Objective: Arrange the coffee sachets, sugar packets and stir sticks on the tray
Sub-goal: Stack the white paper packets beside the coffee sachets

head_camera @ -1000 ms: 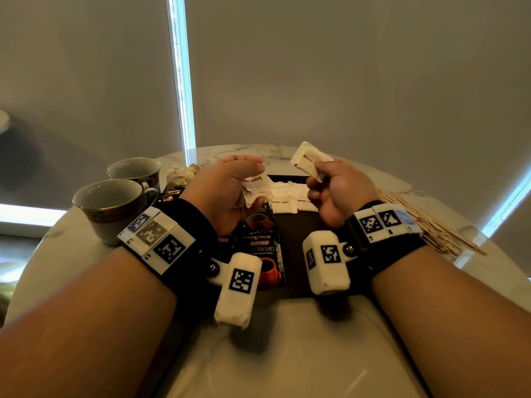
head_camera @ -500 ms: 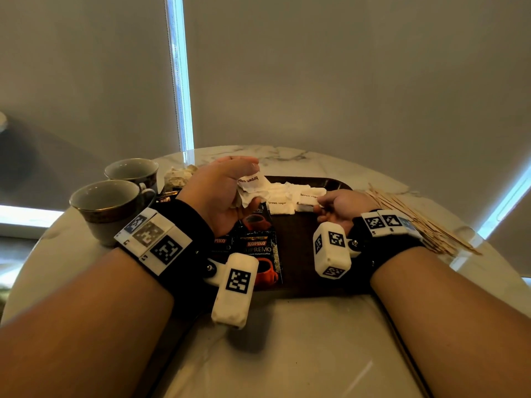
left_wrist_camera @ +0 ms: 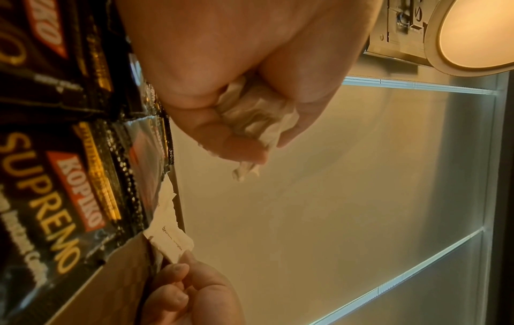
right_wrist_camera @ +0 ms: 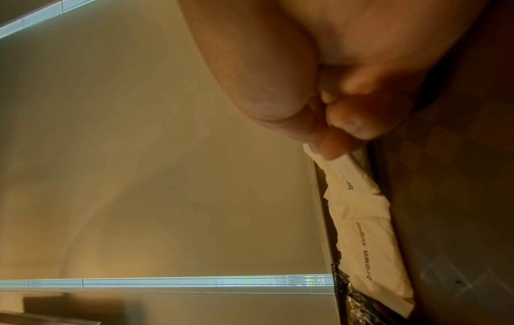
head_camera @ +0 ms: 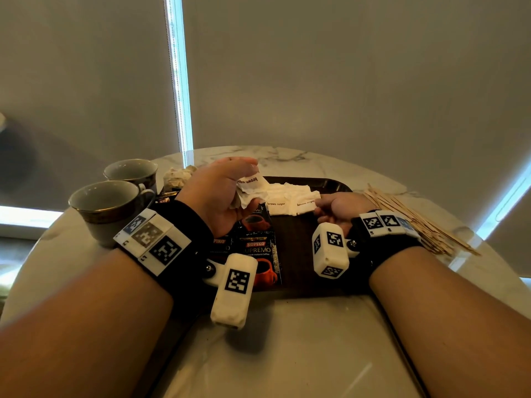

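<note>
Holding a crumpled bunch of sugar packets (head_camera: 249, 188) in my left hand (head_camera: 221, 196), fingers curled round the paper, I keep it raised above the far-left part of the tray (head_camera: 330, 183). My right hand (head_camera: 337, 206) is low over the tray, right of centre, thumb and fingertips pinching the right-hand end of a sugar packet (head_camera: 304, 204) that lies flat on the tray (the right wrist view shows its "brown sugar" print beside the fingertips). That packet forms the right end of a row of sugar packets (head_camera: 283, 196) lying across the far half of the tray. Coffee sachets (head_camera: 258, 245) lie on the left half of the tray, nearer me than the row. Stir sticks (head_camera: 413, 222) lie in a pile on the table (head_camera: 287, 340), right of the tray. Two cups (head_camera: 110, 208) stand left of the tray.
</note>
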`<state>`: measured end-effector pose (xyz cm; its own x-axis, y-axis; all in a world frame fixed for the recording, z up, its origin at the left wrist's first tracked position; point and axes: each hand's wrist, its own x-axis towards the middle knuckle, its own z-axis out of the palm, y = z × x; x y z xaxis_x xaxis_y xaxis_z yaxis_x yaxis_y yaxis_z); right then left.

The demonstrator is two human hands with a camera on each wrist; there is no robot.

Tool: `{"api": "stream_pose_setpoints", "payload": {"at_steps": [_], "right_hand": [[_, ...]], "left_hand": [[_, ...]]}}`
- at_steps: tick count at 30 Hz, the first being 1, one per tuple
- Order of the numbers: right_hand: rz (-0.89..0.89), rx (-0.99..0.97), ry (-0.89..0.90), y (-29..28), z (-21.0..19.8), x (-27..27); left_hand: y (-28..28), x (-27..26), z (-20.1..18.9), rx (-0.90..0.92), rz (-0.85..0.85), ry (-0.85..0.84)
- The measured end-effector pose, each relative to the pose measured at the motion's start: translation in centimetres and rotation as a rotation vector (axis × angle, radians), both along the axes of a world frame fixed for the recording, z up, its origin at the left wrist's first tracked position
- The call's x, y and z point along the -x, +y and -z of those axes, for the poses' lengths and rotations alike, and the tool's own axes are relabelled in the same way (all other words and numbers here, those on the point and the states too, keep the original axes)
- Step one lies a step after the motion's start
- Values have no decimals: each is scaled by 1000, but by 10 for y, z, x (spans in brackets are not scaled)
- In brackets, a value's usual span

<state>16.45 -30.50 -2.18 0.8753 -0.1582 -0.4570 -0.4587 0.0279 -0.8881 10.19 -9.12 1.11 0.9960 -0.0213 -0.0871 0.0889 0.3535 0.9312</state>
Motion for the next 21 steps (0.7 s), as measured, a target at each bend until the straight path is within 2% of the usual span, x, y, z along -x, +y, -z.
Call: {"api": "stream_pose_setpoints", "payload": {"at_steps": [12, 21], "right_hand": [[84, -54, -70, -2, 6, -6], [175, -110, -205, 3, 14, -8]], "left_hand": [[0, -2, 2, 23, 14, -9], [0, -1, 1, 14, 11, -5]]}}
